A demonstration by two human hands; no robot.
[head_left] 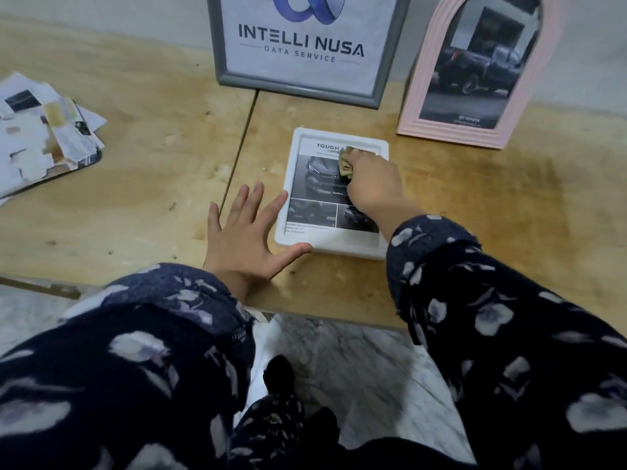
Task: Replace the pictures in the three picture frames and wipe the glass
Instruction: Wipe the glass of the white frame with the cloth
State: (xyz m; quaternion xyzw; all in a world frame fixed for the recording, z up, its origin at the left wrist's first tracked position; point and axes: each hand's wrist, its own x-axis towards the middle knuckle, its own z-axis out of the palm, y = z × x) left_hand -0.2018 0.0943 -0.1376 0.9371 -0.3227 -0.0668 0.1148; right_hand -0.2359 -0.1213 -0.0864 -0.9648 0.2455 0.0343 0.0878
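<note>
A white picture frame (298, 137) lies flat on the wooden table (135, 157), holding a car brochure page. My right hand (371, 183) grips a bunched olive cloth (346, 166) and presses it on the frame's glass near the top right. My left hand (249, 232) lies flat with fingers spread; its thumb and index fingertip touch the frame's lower left edge. A grey frame (381, 86) with an "INTELLI NUSA" print leans on the wall behind. A pink arched frame (420, 110) with a dark truck picture stands at the right.
A pile of cut-up papers and pictures (44, 137) sits on a dark board at the table's left. A seam (237, 157) runs between two table boards. The table's front edge is close to my body, with marble floor (339, 361) below.
</note>
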